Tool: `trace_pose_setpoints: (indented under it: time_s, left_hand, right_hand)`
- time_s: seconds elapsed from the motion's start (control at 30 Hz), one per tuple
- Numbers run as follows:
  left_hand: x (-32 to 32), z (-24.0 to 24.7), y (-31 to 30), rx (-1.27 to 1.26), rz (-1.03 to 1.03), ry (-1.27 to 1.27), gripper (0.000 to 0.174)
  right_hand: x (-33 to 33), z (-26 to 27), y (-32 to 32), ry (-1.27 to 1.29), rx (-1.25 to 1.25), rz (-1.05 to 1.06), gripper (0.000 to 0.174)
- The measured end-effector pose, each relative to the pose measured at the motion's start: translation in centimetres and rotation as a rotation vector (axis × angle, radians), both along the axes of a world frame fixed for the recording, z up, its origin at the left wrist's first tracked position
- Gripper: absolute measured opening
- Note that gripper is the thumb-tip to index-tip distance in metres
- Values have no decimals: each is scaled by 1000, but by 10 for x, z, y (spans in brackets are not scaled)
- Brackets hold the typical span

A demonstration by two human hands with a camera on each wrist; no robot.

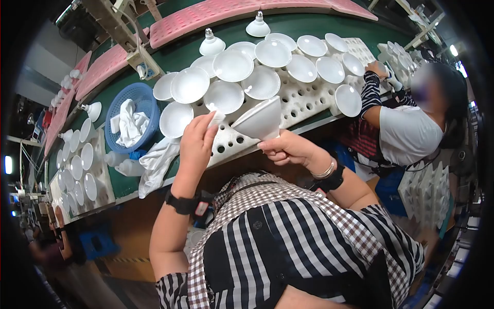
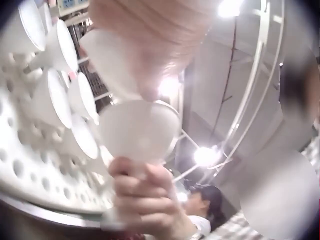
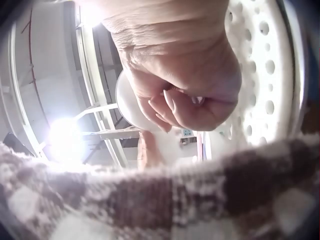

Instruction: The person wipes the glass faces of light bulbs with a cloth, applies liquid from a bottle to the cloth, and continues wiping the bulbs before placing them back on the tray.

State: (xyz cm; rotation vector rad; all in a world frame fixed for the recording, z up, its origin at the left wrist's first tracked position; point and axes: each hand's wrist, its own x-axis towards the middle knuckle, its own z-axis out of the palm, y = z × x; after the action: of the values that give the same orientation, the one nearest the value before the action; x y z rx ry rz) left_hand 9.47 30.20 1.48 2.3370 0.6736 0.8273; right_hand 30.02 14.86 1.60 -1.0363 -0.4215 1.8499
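Observation:
A white cone-shaped lamp cup (image 1: 261, 120) is held above the table edge, wide mouth facing up and left. My right hand (image 1: 271, 147) grips its narrow neck from below, fingers curled round it; the left wrist view shows this cup (image 2: 137, 129) and my right hand (image 2: 145, 197). My left hand (image 1: 210, 122) is raised just left of the cup and pinches a small white piece of cloth (image 1: 217, 118) close to the rim. The right wrist view shows my right hand (image 3: 185, 102) clenched with the cup (image 3: 127, 102) behind it.
A white perforated tray (image 1: 303, 105) holds several white cups. A blue basket (image 1: 146, 100) with white cloth stands to the left, rags (image 1: 154, 165) hanging beside it. Another person (image 1: 406, 129) works at the right. More cups sit on a tray (image 1: 105, 180) on the green belt (image 1: 303, 26).

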Motion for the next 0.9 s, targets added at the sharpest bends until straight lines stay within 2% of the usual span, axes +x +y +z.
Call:
trace_pose_setpoints:
  time_s: [0.03,0.07,0.17,0.23,0.3,0.37,0.4,0.43,0.47,0.5,0.57,0.6,0.63,0.7,0.73,0.77,0.83,0.9]
  left_hand:
    - [-4,-5,-2,-181,21,-98,36]
    - [-3,1,-7,-196,14,-116,34]
    - [11,5,-17,-137,-92,-121,35]
    - [14,-1,-17,-64,-92,-79,34]
    - [15,-19,-15,-299,-32,-90,34]
    - [8,-45,-7,-321,6,-116,33]
    - [5,-52,-6,-273,82,-89,32]
    - [1,-59,-5,-223,159,-62,32]
    - [1,-58,-12,2,203,62,32]
    - [3,-54,-19,-2,208,67,32]
    - [10,-48,-33,421,-51,248,40]
    - [14,-58,-37,471,-72,222,43]
    - [12,-67,-33,462,-64,229,43]
    - [9,-85,-14,508,103,307,36]
    - [6,-96,-6,478,229,346,36]
    - [-4,-106,-3,472,231,350,36]
    - [-17,-119,5,133,373,288,37]
    - [-20,-105,-7,125,351,235,40]
  right_hand:
    - [0,3,-2,-51,-48,13,16]
    - [-1,6,-1,-153,-13,14,19]
    - [-5,7,2,-460,-62,6,35]
    - [-6,5,2,-552,-54,51,39]
    - [-8,3,3,-640,-50,92,44]
    - [-9,3,7,-983,5,102,53]
    - [-9,4,9,-1139,-19,120,53]
    - [-7,-5,11,-1136,-21,122,53]
    - [-5,-23,13,-1316,104,105,51]
    - [-7,-30,15,-1490,235,90,50]
    - [-11,-34,19,-1453,213,144,50]
    - [-14,-35,21,-1420,187,189,49]
    - [-14,-37,24,-1414,189,203,49]
    - [-13,-42,31,-1441,166,219,42]
    - [-14,-43,33,-1440,168,225,42]
    - [-16,-42,33,-1471,176,222,42]
    - [-14,-38,38,-1509,195,226,42]
    - [-16,-38,37,-1546,188,194,45]
